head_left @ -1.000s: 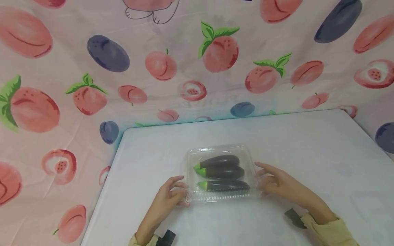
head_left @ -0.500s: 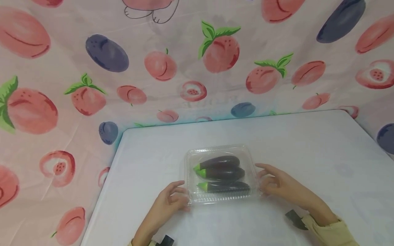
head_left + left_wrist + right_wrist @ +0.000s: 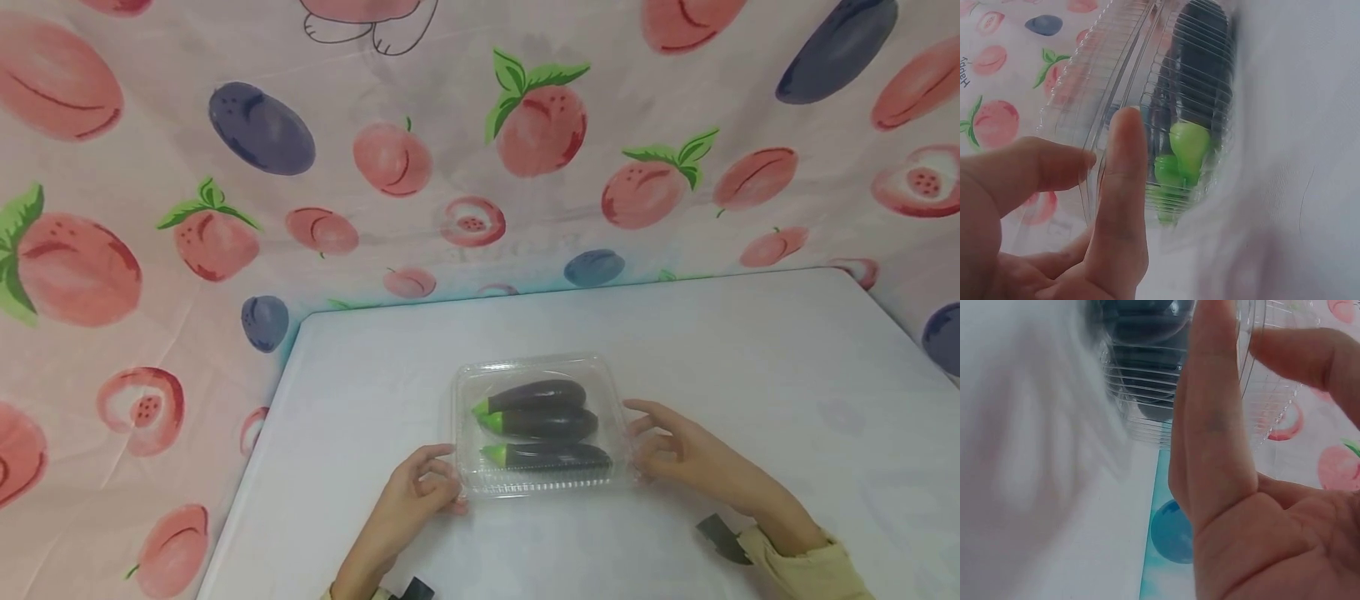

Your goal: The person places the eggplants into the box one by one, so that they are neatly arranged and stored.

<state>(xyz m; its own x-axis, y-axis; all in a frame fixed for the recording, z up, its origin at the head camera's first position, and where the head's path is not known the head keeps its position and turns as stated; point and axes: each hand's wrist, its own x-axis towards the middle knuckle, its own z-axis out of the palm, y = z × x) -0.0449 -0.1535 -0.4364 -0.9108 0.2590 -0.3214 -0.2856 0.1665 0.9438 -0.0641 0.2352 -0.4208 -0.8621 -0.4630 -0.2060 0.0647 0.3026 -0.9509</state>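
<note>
A clear plastic clamshell container [image 3: 536, 483] lies on the white table with three eggplants inside. The far eggplant [image 3: 536, 395] and the middle eggplant [image 3: 551, 422] lie against each other, and the near eggplant [image 3: 558, 455] lies a little apart, green ends to the left. My left hand [image 3: 408, 496] pinches the rim near the container's front left corner; in the left wrist view, thumb and fingers [image 3: 1124, 187] stand on either side of the rim. At the right side, my right hand [image 3: 686, 450] pinches the rim likewise, its fingers [image 3: 1216, 419] along the ribbed wall.
The white table [image 3: 375, 367] reaches back to a pink cloth [image 3: 450, 100] printed with peaches and dark blue fruit. A dark strap piece [image 3: 722, 537] sits by the right sleeve [image 3: 806, 567], and another strap piece [image 3: 416, 589] shows by the left wrist.
My left hand has slid a little toward the front along the container's left edge. The right hand and the eggplants have hardly moved.
</note>
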